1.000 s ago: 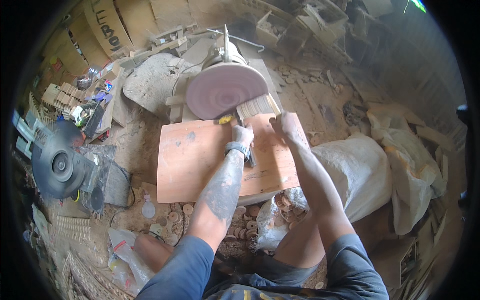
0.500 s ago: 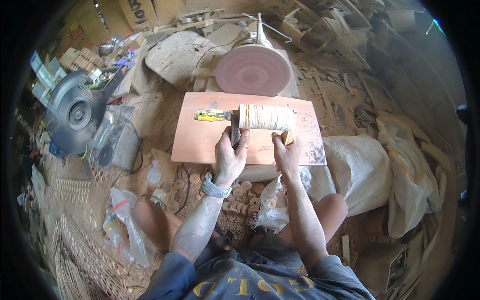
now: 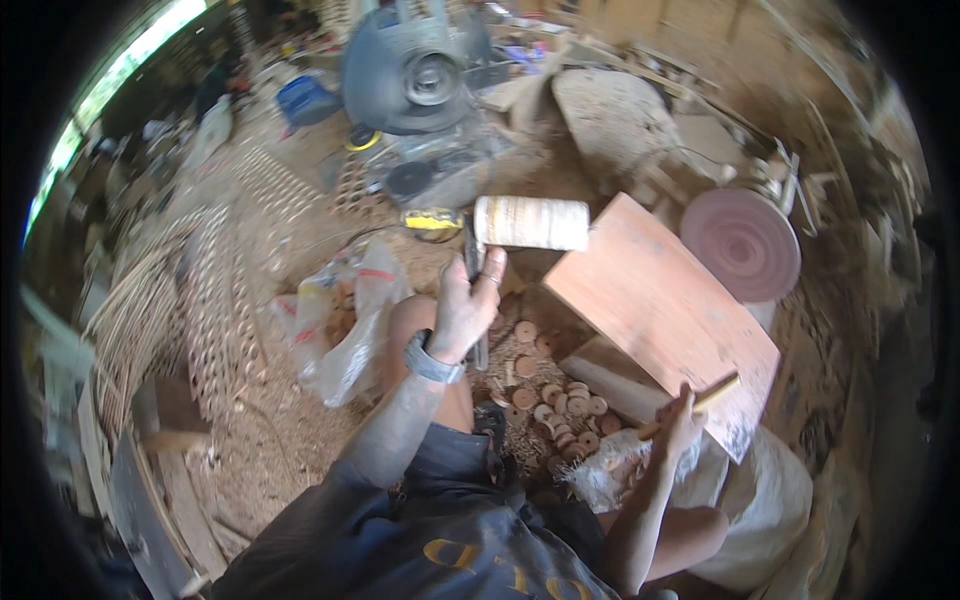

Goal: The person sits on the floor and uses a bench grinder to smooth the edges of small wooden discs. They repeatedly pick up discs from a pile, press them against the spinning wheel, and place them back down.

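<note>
My left hand [image 3: 468, 312] is closed round a dark bar [image 3: 480, 352] whose upper end meets a yellow-and-black handle [image 3: 432, 219] and a pale, ringed cylinder [image 3: 532, 223]. The cylinder lies level above the hand, its handle pointing left; whether it is a stack of thin discs I cannot tell. Lower right, my right hand [image 3: 680, 426] grips a short wooden stick [image 3: 716, 391], which sticks out on both sides of the fist. That hand is over the near corner of a slanted wooden board [image 3: 670, 300]. Motion blurs both hands somewhat.
A round reddish sanding disc [image 3: 741, 245] stands beyond the board. A fan [image 3: 430, 78] is at the top. Several small wooden discs [image 3: 560, 415] lie on the dusty floor, near a clear plastic bag [image 3: 365, 330], white sacks [image 3: 765, 490] and perforated wood strips [image 3: 215, 310].
My head view has turned left. My right hand has come away from the cylinder with the wooden stick, down to the right. My left hand still holds the bar with the cylinder.
</note>
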Demonstrator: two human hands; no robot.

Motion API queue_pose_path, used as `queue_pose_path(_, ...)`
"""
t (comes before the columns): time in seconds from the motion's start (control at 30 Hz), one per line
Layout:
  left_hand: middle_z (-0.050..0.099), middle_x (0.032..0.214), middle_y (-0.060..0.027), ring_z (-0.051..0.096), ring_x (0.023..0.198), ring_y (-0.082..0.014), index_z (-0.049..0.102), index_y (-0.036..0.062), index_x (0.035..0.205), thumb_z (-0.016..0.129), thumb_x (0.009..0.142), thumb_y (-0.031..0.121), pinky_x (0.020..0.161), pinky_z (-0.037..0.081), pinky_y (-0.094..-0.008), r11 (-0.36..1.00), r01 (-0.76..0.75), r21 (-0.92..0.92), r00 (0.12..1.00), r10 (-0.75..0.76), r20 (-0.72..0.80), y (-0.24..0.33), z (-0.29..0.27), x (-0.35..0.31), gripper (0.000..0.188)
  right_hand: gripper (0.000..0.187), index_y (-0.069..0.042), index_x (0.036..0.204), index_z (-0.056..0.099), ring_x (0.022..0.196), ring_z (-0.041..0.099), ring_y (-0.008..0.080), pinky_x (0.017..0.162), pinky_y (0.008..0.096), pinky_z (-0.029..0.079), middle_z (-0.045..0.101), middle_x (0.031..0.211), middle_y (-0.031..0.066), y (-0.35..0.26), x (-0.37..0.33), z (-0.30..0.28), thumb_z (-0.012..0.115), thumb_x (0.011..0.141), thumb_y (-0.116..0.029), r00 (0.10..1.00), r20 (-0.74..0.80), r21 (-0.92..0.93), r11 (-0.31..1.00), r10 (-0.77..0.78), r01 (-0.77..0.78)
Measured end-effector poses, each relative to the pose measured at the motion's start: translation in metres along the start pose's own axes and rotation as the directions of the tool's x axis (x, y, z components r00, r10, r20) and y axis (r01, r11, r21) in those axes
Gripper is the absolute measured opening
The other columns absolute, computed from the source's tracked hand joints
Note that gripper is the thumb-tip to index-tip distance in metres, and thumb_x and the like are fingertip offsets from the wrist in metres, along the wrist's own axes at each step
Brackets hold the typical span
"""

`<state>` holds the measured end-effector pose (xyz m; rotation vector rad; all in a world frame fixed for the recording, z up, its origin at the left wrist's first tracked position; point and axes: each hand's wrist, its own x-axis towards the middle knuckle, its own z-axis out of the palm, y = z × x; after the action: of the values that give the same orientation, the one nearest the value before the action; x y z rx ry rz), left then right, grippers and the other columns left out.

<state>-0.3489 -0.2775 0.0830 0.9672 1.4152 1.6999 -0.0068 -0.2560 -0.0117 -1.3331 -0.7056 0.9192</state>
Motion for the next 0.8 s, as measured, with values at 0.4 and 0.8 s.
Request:
queue_pose_path(0.4, 0.054, 0.062, 0.0004, 0.047, 0.049, -0.0084, 0.06, 0.0029, 0.091, 0.06, 0.099, 0.031, 0.044, 0.037, -0.0283, 0.888, 0.048, 0.458, 0.761, 0.265, -0.592, 0.008, -0.228, -0.04, 0.029, 0.029, -0.009, 0.078, 0.046, 0.045, 0.04, 0.0087, 0.042, 0.0243, 0.034, 0.043, 0.057, -0.0004, 0.031, 0.003, -0.003, 0.067, 0.092, -0.022, 0.999, 0.03, -0.154, 0.988, 0.029, -0.024)
queue_pose_path(0.8, 0.064, 0.073, -0.0253, 0.065, 0.072, -0.0445, 0.061, -0.003, 0.091, 0.063, 0.094, 0.039, 0.063, 0.049, -0.0487, 0.251, 0.476, 0.843, 0.758, 0.368, -0.538, 0.067, -0.331, -0.087, 0.042, 0.036, -0.012, 0.071, 0.044, 0.043, 0.036, 0.0073, 0.042, 0.0255, 0.032, 0.038, 0.054, -0.0018, 0.029, -0.001, -0.002, 0.071, 0.09, -0.025, 0.999, 0.046, -0.143, 0.99, 0.011, -0.004)
